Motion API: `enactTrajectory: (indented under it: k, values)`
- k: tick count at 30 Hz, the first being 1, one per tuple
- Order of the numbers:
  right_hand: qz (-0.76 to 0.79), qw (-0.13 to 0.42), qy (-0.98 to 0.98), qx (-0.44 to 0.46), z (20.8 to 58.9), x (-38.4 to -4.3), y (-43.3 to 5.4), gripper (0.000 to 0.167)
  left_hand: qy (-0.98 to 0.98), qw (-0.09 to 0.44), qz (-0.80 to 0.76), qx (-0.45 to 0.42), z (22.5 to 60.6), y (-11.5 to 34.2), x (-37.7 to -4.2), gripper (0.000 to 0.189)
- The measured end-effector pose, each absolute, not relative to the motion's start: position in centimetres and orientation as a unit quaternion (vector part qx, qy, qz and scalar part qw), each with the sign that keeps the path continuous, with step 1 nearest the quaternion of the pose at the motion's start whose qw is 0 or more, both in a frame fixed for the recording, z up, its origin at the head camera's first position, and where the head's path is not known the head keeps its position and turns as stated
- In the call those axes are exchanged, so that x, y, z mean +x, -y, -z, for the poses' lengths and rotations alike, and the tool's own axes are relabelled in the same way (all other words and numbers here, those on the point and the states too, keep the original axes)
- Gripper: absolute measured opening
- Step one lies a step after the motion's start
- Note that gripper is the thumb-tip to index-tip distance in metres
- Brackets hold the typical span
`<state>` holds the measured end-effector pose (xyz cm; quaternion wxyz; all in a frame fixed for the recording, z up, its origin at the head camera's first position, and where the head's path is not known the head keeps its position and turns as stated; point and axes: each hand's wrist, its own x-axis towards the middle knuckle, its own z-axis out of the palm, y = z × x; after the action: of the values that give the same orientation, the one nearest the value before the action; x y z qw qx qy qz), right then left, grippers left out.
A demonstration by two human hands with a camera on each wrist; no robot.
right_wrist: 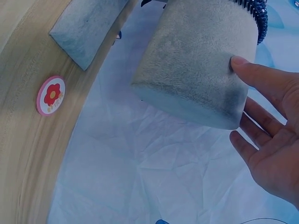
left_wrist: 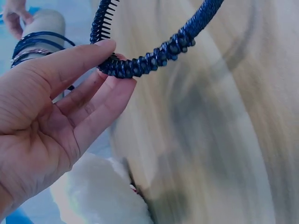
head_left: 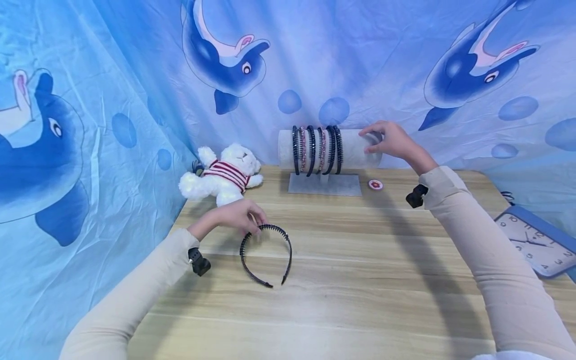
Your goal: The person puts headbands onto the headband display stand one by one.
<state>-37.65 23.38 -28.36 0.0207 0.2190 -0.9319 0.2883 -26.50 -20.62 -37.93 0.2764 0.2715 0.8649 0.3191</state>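
My left hand (head_left: 236, 217) pinches a dark, beaded headband (left_wrist: 161, 57) between thumb and fingers. Toothed along its inner side, the headband hangs over the table with its two ends toward me. At the back stands a grey plush headband display stand (head_left: 353, 150), a horizontal roll on a flat base. Several black and pink headbands (head_left: 311, 155) sit around the roll's left and middle part. My right hand (head_left: 396, 142) holds the roll's bare right end; in the right wrist view its thumb lies on the plush surface and the other fingers are partly hidden behind the roll.
A white plush toy (head_left: 225, 175) in a striped shirt lies at the back left, close to my left hand. Right of the stand's base is a round flower badge (head_left: 375, 185). A blue clock (head_left: 535, 242) lies at the table's right edge. Dolphin-print cloth (head_left: 360, 60) hangs behind.
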Motion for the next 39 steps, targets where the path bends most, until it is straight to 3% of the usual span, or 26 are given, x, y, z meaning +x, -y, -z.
enactTrajectory:
  k: [12, 27, 39]
  values:
    - [-0.261, 0.027, 0.938, 0.225, 27.9, -38.2, -23.3, 0.051, -0.837, 0.285, -0.416, 0.211, 36.1, 20.5, -27.0, 0.033]
    - [-0.254, -0.013, 0.938, 0.236, 27.0, -39.1, -23.4, 0.055, -0.858, 0.205, -0.434, 0.186, 35.1, 20.2, -27.5, 0.038]
    - [-0.282, -0.037, 0.932, 0.224, 26.5, -39.1, -23.3, 0.053, -0.841, 0.230, -0.459, 0.169, 33.2, 21.6, -28.5, 0.045]
